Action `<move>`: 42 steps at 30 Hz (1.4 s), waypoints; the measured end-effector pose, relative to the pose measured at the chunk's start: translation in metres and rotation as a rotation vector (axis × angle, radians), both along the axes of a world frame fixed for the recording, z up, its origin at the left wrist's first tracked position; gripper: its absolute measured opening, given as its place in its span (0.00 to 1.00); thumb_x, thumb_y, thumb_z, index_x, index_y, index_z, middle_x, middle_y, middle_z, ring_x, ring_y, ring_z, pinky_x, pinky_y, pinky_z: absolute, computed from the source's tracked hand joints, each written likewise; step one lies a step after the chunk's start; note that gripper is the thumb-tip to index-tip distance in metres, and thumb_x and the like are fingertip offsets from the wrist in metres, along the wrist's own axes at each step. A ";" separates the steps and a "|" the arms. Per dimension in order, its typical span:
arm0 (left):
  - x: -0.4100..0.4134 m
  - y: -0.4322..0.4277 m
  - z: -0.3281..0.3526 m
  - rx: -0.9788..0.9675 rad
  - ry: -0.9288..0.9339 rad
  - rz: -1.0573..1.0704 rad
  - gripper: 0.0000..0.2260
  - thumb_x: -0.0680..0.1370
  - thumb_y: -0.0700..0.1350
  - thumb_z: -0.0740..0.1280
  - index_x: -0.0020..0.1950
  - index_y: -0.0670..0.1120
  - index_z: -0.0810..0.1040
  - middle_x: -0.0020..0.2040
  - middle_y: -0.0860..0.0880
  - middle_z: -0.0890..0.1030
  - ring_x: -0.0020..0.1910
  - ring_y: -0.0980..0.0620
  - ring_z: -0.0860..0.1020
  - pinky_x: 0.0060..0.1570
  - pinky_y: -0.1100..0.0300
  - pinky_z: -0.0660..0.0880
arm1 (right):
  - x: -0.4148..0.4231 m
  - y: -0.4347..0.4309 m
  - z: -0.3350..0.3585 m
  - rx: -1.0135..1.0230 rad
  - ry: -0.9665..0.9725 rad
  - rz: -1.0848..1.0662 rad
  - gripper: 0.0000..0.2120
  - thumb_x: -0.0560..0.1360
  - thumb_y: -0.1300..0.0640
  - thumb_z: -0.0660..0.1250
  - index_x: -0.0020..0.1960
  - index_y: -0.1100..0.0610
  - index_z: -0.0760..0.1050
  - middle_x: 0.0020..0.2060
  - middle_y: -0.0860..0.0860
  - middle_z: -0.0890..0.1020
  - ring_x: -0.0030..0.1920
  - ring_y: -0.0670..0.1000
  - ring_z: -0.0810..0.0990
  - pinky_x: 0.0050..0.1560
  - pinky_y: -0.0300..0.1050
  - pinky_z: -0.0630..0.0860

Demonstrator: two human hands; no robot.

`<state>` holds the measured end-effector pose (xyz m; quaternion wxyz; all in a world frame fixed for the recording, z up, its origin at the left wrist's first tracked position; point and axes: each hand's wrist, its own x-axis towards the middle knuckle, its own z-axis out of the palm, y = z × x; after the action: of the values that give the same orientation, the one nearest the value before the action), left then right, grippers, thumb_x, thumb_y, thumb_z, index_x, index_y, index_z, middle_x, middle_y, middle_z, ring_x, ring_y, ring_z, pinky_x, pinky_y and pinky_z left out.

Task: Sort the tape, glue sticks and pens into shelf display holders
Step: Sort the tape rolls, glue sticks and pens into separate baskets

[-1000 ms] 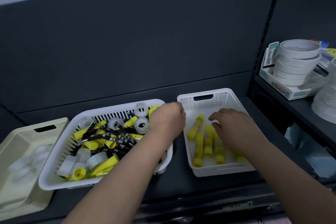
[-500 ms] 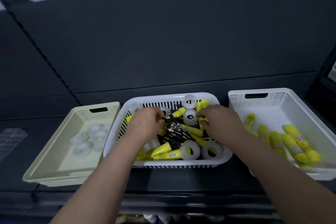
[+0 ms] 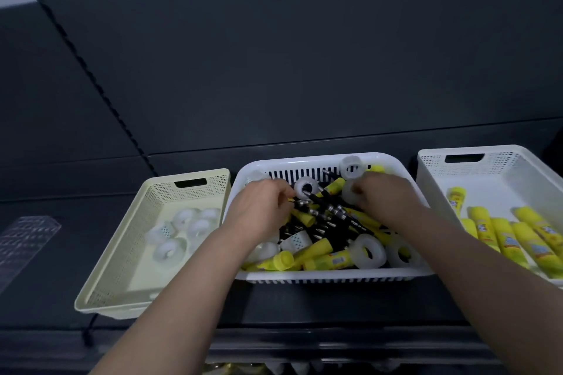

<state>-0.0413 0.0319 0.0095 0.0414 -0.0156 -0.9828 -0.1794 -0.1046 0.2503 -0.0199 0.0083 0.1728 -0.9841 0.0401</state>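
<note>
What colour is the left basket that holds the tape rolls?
The basket is pale cream yellow, seen in the head view.

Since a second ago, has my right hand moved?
Yes. The right hand has gone left, out of the glue stick basket into the middle basket.

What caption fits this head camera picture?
Left hand and right hand reach into the white basket of mixed stationery.
</note>
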 end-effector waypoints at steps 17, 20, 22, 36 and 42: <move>-0.111 0.103 -0.025 -0.217 0.034 -0.158 0.17 0.77 0.38 0.62 0.66 0.43 0.69 0.63 0.43 0.70 0.61 0.43 0.68 0.46 0.55 0.66 | 0.033 0.052 0.007 -0.171 0.255 -0.138 0.10 0.73 0.51 0.69 0.52 0.53 0.79 0.53 0.49 0.78 0.52 0.54 0.76 0.42 0.46 0.70; -0.116 0.104 -0.031 -0.237 0.108 -0.168 0.13 0.77 0.41 0.65 0.60 0.45 0.72 0.58 0.45 0.74 0.58 0.45 0.69 0.41 0.56 0.67 | 0.026 0.056 0.002 -0.207 0.283 -0.095 0.09 0.68 0.54 0.74 0.46 0.55 0.81 0.47 0.51 0.80 0.46 0.57 0.79 0.37 0.47 0.73; -0.114 0.099 -0.027 -0.156 0.115 -0.159 0.10 0.77 0.42 0.65 0.57 0.45 0.73 0.54 0.46 0.78 0.54 0.45 0.73 0.39 0.54 0.69 | 0.020 0.054 0.003 -0.234 0.285 -0.076 0.09 0.66 0.56 0.76 0.44 0.56 0.81 0.45 0.51 0.81 0.44 0.57 0.80 0.35 0.46 0.75; 0.018 -0.142 0.001 -0.027 0.084 0.446 0.11 0.78 0.48 0.63 0.59 0.47 0.76 0.52 0.47 0.82 0.51 0.44 0.79 0.45 0.55 0.74 | 0.040 -0.110 0.026 -0.380 0.266 0.205 0.12 0.75 0.53 0.66 0.57 0.54 0.77 0.54 0.47 0.77 0.54 0.51 0.75 0.43 0.45 0.73; 0.030 -0.207 -0.019 -0.110 -0.241 0.379 0.13 0.78 0.46 0.63 0.62 0.49 0.77 0.57 0.46 0.80 0.55 0.45 0.77 0.49 0.56 0.75 | 0.066 -0.195 0.025 -0.372 0.190 0.336 0.13 0.76 0.52 0.65 0.59 0.53 0.77 0.57 0.47 0.77 0.55 0.51 0.75 0.48 0.45 0.72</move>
<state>-0.0110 -0.1752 -0.0091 -0.0441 0.1886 -0.9743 -0.1150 -0.0391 0.0558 0.0052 0.1257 0.3322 -0.9121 0.2048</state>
